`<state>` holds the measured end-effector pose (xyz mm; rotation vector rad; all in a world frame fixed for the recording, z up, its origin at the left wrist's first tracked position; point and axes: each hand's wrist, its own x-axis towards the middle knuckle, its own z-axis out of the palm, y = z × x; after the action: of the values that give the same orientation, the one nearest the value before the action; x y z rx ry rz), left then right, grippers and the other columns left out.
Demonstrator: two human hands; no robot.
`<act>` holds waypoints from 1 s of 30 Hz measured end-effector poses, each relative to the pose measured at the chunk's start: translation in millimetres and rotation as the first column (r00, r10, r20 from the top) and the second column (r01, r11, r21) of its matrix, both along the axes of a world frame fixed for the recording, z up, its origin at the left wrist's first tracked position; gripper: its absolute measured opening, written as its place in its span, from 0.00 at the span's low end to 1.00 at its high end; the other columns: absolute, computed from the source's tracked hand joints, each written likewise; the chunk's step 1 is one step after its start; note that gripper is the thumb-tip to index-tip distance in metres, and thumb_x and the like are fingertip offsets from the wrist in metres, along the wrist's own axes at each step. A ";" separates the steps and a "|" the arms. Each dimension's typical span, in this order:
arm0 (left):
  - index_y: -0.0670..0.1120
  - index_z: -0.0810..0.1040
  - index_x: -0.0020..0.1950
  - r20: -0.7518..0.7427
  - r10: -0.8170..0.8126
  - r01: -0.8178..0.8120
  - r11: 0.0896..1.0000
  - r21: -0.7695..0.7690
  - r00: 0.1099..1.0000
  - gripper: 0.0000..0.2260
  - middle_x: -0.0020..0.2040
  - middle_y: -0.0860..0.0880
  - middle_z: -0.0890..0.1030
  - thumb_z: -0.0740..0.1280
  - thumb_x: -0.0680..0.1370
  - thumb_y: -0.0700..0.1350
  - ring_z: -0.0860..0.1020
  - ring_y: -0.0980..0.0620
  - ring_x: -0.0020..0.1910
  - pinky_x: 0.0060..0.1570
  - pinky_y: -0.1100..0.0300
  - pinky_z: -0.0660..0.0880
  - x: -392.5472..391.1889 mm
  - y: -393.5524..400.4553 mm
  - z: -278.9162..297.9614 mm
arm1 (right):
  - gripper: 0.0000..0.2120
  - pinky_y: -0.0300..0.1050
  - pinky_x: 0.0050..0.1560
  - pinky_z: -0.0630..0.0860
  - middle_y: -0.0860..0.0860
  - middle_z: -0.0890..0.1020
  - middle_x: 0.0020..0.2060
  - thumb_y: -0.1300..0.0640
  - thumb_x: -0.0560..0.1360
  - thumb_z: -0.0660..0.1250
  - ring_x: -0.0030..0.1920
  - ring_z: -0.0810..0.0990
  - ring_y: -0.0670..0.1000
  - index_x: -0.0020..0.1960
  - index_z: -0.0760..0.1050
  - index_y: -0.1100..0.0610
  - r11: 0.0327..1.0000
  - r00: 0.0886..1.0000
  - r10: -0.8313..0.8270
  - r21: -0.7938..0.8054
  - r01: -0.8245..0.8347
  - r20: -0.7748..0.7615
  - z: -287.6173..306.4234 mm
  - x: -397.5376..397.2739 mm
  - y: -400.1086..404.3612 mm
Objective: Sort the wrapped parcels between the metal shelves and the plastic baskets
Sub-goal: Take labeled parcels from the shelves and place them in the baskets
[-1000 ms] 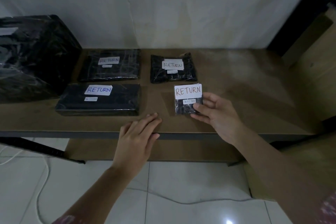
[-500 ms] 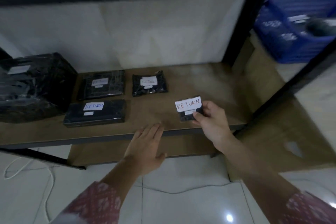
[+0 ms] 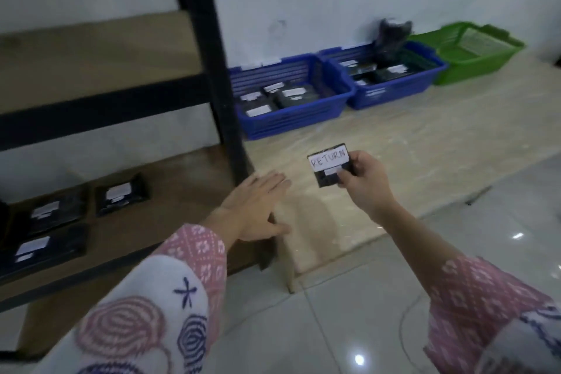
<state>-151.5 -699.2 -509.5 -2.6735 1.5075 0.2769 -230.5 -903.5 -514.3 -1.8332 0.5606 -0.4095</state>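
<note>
Pinching a small wrapped parcel (image 3: 331, 164) marked RETURN by its near right corner, the right hand (image 3: 365, 182) holds it in the air above the floor, right of the shelf post. It looks light and stiff, its film slippery, so edges suit best. The left hand (image 3: 253, 209) hovers flat and holds nothing. Three parcels lie on the low shelf (image 3: 188, 191) at left. Farther off stand two blue baskets (image 3: 291, 114) with parcels and one green basket (image 3: 473, 51).

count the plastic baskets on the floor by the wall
3, in a row along the wall: a blue basket nearest the shelf post, a second blue basket beside it, then a green basket farthest right.
</note>
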 end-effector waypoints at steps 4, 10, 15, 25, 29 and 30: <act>0.48 0.44 0.77 0.009 -0.046 0.047 0.997 -0.064 0.999 0.39 0.78 0.50 0.46 0.58 0.75 0.65 0.44 0.53 0.76 0.74 0.52 0.42 -18.9 -85.8 21.9 | 0.11 0.54 0.51 0.79 0.55 0.82 0.48 0.68 0.73 0.63 0.50 0.82 0.55 0.47 0.73 0.53 0.992 0.994 -0.107 0.068 0.106 0.006 26.6 -39.2 -80.9; 0.48 0.46 0.77 0.030 -0.059 0.063 0.988 -0.143 0.998 0.41 0.78 0.50 0.48 0.58 0.73 0.67 0.44 0.53 0.76 0.72 0.51 0.38 -27.5 -201.3 29.6 | 0.09 0.41 0.38 0.77 0.55 0.80 0.50 0.68 0.75 0.62 0.48 0.80 0.54 0.51 0.72 0.57 0.966 0.970 -0.236 0.120 0.228 0.057 43.4 -76.7 -180.0; 0.47 0.47 0.77 0.035 -0.093 0.098 0.983 -0.157 0.995 0.41 0.78 0.49 0.48 0.58 0.73 0.68 0.45 0.53 0.76 0.72 0.51 0.41 -20.6 -291.0 31.7 | 0.11 0.39 0.38 0.77 0.55 0.79 0.50 0.69 0.75 0.63 0.48 0.79 0.53 0.55 0.72 0.60 0.946 0.950 -0.303 0.145 0.290 0.071 46.7 -72.2 -250.8; 0.46 0.50 0.77 0.047 0.020 -0.008 0.973 -0.232 0.999 0.42 0.77 0.51 0.50 0.58 0.72 0.69 0.46 0.53 0.76 0.73 0.50 0.43 80.3 -489.5 37.1 | 0.11 0.40 0.38 0.77 0.57 0.80 0.48 0.69 0.74 0.63 0.45 0.78 0.53 0.54 0.73 0.58 0.953 0.956 -0.285 0.125 0.275 0.074 63.9 23.1 -444.4; 0.45 0.53 0.76 0.008 0.104 -0.096 0.940 -0.327 0.995 0.47 0.77 0.50 0.53 0.51 0.66 0.74 0.50 0.52 0.76 0.72 0.49 0.47 124.1 -562.8 52.2 | 0.10 0.43 0.42 0.78 0.56 0.80 0.48 0.69 0.74 0.64 0.46 0.79 0.53 0.53 0.73 0.59 0.958 0.957 -0.275 0.116 0.264 0.093 82.0 72.1 -523.5; 0.45 0.54 0.76 -0.022 0.128 -0.127 0.926 -0.356 0.992 0.49 0.77 0.50 0.54 0.50 0.64 0.74 0.50 0.52 0.75 0.72 0.49 0.48 132.4 -579.1 55.4 | 0.10 0.45 0.43 0.79 0.56 0.80 0.47 0.69 0.74 0.64 0.46 0.79 0.54 0.52 0.73 0.59 0.959 0.958 -0.269 0.116 0.258 0.098 84.4 83.3 -540.6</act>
<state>-19.1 -1278.3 -454.0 -3.0553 1.5125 0.0014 -147.3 -1444.2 -429.9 -1.6308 0.7377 -0.6485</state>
